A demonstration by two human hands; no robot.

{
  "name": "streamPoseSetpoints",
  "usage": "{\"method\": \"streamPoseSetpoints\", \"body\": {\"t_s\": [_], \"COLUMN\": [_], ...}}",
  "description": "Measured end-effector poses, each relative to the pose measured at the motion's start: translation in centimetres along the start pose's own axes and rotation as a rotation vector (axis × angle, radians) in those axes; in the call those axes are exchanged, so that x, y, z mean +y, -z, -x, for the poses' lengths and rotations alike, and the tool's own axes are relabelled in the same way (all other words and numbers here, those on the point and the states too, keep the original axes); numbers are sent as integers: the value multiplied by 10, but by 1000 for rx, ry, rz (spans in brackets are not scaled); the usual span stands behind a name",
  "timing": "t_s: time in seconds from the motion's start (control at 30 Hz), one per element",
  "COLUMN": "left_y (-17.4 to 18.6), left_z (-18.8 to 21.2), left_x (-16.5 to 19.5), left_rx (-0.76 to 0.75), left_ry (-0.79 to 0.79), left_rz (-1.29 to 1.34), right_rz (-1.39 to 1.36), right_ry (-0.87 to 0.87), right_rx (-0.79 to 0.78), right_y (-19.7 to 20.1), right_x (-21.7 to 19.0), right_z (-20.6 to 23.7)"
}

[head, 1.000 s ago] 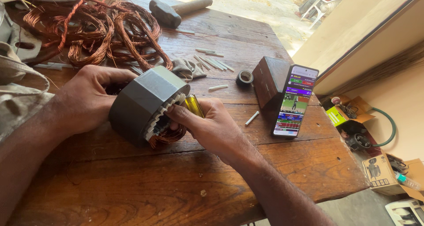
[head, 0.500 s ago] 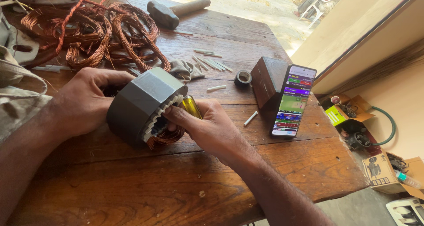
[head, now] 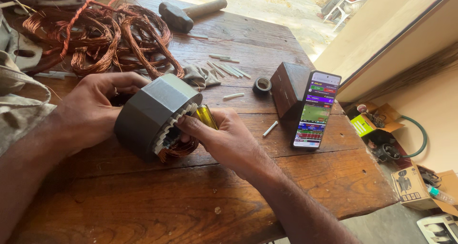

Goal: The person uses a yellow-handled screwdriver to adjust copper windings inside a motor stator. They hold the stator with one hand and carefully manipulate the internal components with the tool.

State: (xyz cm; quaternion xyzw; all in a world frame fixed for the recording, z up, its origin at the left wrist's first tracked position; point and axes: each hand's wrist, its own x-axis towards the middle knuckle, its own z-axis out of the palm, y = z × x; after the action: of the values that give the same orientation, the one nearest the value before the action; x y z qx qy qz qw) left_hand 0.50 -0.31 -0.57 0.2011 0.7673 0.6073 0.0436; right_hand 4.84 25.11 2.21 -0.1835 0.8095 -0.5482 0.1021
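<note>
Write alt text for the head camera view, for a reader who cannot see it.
A person's left hand steadies a grey motor stator on a wooden table while the right hand works a yellow-handled tool at its copper windings. Loose copper wire coils, a hammer and a propped-up smartphone lie beyond.
</note>
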Motion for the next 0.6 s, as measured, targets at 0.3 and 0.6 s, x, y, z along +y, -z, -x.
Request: {"method": "streamPoseSetpoints", "body": {"t_s": [0.3, 0.6], "left_y": [-4, -3], "left_z": [-2, -4], "left_x": [1, -1], "left_rx": [9, 4], "left_ry": [73, 74], "left_rz": [116, 148], "right_rz": [-33, 21], "right_ry": [-30, 16], "right_rx": [1, -12], "right_y": [0, 3], "right_x": [1, -3], "right_z": [-1, 2]}}
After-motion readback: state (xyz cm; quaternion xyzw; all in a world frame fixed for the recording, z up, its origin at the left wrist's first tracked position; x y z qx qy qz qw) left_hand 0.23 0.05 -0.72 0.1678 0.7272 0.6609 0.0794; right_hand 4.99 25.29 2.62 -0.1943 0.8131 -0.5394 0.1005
